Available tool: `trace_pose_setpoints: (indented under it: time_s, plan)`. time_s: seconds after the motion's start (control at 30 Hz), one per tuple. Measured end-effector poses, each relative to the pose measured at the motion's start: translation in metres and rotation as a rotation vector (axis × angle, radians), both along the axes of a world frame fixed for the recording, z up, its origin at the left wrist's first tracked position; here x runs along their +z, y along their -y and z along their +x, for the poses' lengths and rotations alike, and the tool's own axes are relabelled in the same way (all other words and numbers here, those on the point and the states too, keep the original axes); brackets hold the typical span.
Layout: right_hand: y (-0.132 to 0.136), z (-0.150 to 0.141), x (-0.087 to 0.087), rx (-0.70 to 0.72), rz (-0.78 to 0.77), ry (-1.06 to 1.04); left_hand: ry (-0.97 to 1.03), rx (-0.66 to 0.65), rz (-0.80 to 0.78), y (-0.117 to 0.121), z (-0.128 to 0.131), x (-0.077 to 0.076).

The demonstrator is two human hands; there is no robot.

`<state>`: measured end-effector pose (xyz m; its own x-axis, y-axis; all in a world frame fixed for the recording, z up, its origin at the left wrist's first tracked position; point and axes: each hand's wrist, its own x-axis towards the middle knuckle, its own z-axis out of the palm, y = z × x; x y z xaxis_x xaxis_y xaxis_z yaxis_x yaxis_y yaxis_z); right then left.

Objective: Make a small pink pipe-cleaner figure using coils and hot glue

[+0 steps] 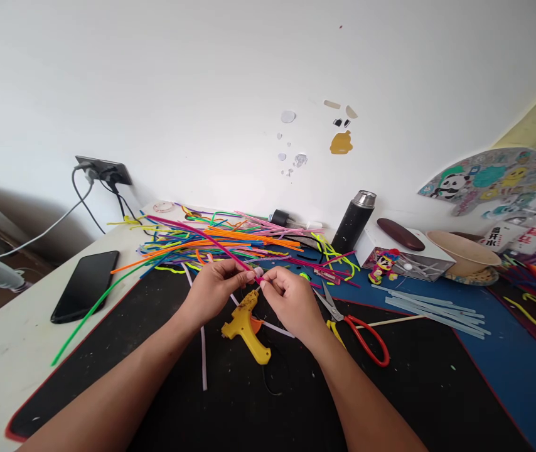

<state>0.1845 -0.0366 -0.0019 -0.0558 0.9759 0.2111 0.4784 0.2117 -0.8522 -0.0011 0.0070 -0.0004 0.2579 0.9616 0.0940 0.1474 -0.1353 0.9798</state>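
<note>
- Since the black mat spreads over the counter beneath the left hand and right hand, a hot drip from above could mark it.
- Beyond the hands, mostly to their left, lies a tangled heap of fuzzy sticks; a loose end could snag and drag others along.
- Past the right hand, the black flask stands upright; an outward elbow or sleeve could tip it.
- Left of the left hand, the phone lies flat, with a green stick across its edge that could scrape it.
- Just right of the right hand, the scissors lie open, so a sideways move could nick skin.
- Below the fingertips, the yellow glue gun points its nozzle up at them; if hot, it could burn.
- Between both hands, fingers and thumbs pinching, runs the pink stick; uneven pressure could kink it.
- At the fingertips, a small pale piece could slip if the pinch loosens.
</note>
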Motion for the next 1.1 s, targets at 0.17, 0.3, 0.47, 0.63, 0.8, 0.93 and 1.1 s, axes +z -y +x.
trace_pose_setpoints:
  time_s: [0.17, 0.3, 0.47, 0.63, 0.8, 0.93, 1.1]
  plan:
    - [-0.0003, -0.0008, -0.0027, 0.006, 0.029, 0.081, 0.002, -0.024, 0.031, 0.0014, 0.0018, -0.0007]
    - [-0.0005, -0.0009, -0.0044, 0.012, 0.047, 0.153, -0.068, -0.021, 0.083, 0.0036, 0.0026, 0.0001]
    - [-0.0001, -0.0011, -0.0036, 0.028, 0.047, 0.265, -0.226, -0.061, 0.251, 0.0061, 0.0030, -0.0018]
    - [0.0001, -0.0019, -0.0023, 0.022, 0.049, 0.329, -0.301, -0.057, 0.319, 0.0073, 0.0049, -0.0030]
    - [-0.0009, -0.0023, -0.0048, 0.002, 0.061, 0.315, -0.253, -0.069, 0.253, 0.0058, 0.0031, -0.0031]
    - [-0.0017, -0.0015, -0.0073, -0.037, 0.063, 0.298, -0.220, -0.071, 0.209, 0.0040, 0.0010, -0.0029]
    - [-0.0019, -0.0013, -0.0081, -0.044, 0.068, 0.218, -0.093, -0.075, 0.084, 0.0017, 0.0024, -0.0055]
